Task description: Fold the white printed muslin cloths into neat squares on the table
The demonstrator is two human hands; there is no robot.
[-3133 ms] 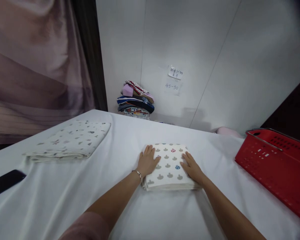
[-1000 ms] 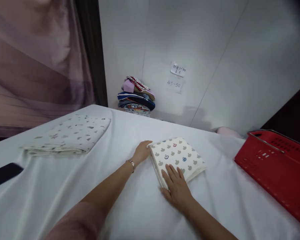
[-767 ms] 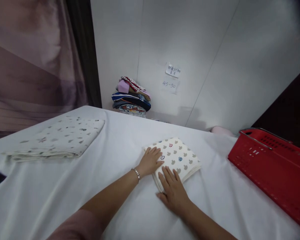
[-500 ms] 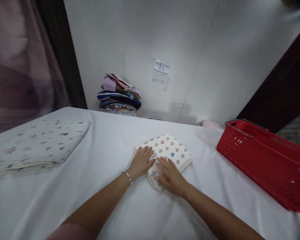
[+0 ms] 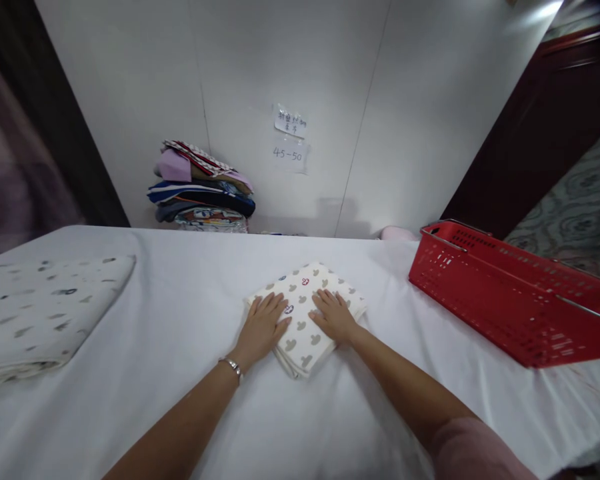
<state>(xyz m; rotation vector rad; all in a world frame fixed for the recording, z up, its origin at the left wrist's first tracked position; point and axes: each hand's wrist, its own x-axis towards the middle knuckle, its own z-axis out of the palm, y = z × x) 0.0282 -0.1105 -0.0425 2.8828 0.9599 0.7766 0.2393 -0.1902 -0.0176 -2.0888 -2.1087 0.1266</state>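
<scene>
A folded cream cloth [image 5: 304,327] with a mushroom print lies on the white-covered table, turned so that one corner points toward me. My left hand [image 5: 263,327] rests flat on its left part, fingers stretched out and slightly apart. On the cloth's right part lies my right hand [image 5: 334,317], also flat with fingers spread. Neither hand grips the fabric; both press on its top. A bracelet [image 5: 233,368] circles my left wrist.
A larger folded printed cloth [image 5: 45,310] lies at the table's left. To the right stands a red plastic basket [image 5: 490,297] with metal handles. Stacked folded fabrics [image 5: 203,190] rise behind the table's far edge, against a wall bearing paper signs [image 5: 290,137].
My right hand has slid away from me over the cloth, toward its right side. My left hand stays at the left part. The whole view has swung to the right.
</scene>
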